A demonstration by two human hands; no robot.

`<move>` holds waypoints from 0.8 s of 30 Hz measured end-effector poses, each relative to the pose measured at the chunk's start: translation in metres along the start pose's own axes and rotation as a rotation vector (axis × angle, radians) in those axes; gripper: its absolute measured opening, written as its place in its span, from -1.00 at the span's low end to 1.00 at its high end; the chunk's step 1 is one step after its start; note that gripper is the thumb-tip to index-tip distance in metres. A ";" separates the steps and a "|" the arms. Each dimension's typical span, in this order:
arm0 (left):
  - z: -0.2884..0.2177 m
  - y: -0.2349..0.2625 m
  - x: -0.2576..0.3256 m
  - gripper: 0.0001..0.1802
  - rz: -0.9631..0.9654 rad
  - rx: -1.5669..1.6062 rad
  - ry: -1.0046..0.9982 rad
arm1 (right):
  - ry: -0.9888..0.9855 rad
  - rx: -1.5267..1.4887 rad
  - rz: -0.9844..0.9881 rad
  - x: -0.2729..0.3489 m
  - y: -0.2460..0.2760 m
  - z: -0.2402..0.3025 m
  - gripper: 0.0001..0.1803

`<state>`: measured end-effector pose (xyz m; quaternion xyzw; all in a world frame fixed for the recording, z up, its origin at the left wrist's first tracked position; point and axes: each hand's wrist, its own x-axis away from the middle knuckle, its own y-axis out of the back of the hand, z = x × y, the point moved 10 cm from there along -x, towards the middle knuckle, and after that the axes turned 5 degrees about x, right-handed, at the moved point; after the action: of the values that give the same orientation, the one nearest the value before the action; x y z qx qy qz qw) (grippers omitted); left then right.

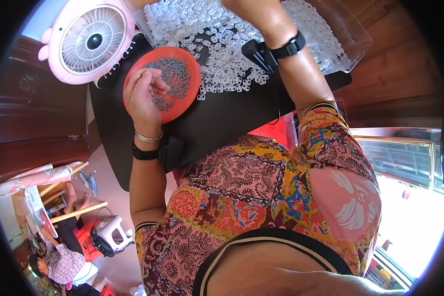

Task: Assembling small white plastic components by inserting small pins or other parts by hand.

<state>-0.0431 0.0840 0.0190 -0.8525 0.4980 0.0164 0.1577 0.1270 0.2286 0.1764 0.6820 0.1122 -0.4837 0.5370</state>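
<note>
My left hand [144,93] hovers over the near edge of an orange round dish [187,66] that holds a heap of small dark grey metal pieces [172,74]. Its fingers are curled and pinched together, seemingly on a few of those pieces. My right hand [254,12] reaches up into a spread of several small white plastic parts [222,59] on the black table [222,118]; most of the hand is cut off by the top edge, so its fingers are hidden. Both wrists wear black bands.
A pink desk fan [89,42] stands at the table's far left. A clear plastic tray [350,34] borders the white parts on the right. Another person sits on the floor at lower left [64,261], beside a small white device [111,234]. Wooden furniture surrounds the table.
</note>
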 end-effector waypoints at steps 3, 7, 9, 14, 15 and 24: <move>0.005 0.011 0.000 -0.75 -0.026 -0.010 0.014 | 0.273 -0.133 0.684 0.033 -0.122 0.015 -0.84; 0.011 0.008 -0.004 -0.75 -0.017 -0.029 0.054 | 0.143 -0.301 0.851 0.069 -0.151 0.016 -0.75; 0.012 0.008 -0.004 -0.75 -0.018 -0.035 0.060 | 0.174 -0.321 0.895 0.082 -0.166 0.022 -0.80; 0.010 0.006 -0.003 -0.75 0.003 -0.046 0.047 | 0.192 -0.253 0.808 0.081 -0.172 0.025 -0.82; 0.010 0.005 -0.003 -0.75 0.004 -0.037 0.047 | 0.194 -0.248 0.835 0.081 -0.175 0.024 -0.82; 0.010 0.006 -0.003 -0.74 0.023 -0.045 0.029 | 0.115 -0.182 0.792 0.081 -0.180 0.012 -0.83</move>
<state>-0.0485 0.0869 0.0091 -0.8503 0.5093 0.0172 0.1313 0.0398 0.2606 0.0015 0.6480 -0.0868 -0.1888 0.7328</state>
